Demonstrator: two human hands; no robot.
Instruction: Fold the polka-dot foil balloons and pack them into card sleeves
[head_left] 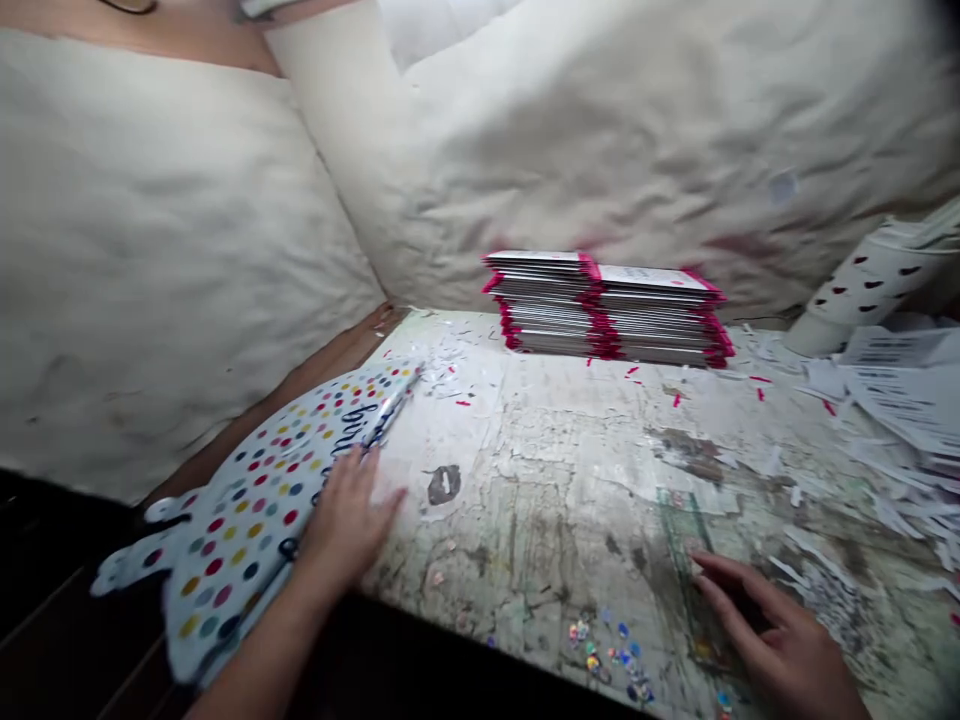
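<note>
Head view is showing a flat dotted sheet lying at the left side of a worn, stained table, its near end reaching out past the front edge; its pale blue-white surface is carrying round dots in red, yellow, navy, pink and grey-green, with dark script lettering running along the right side, partly covered; a glossy highlight is catching on that long right edge, and two rounded tabs are sticking out at lower left; the left hand is resting palm down over the right edge, fingers spread and unclosed; the right hand is touching a clear greenish strip with bent thumb and fingers, though whether it is pinching it I cannot tell; tiny colourful confetti is lying between the hands, near the front edge; a stack of pink-edged cards is sitting against the covered wall; a white container with dark hearts is standing at far right, behind loose paper strips
</note>
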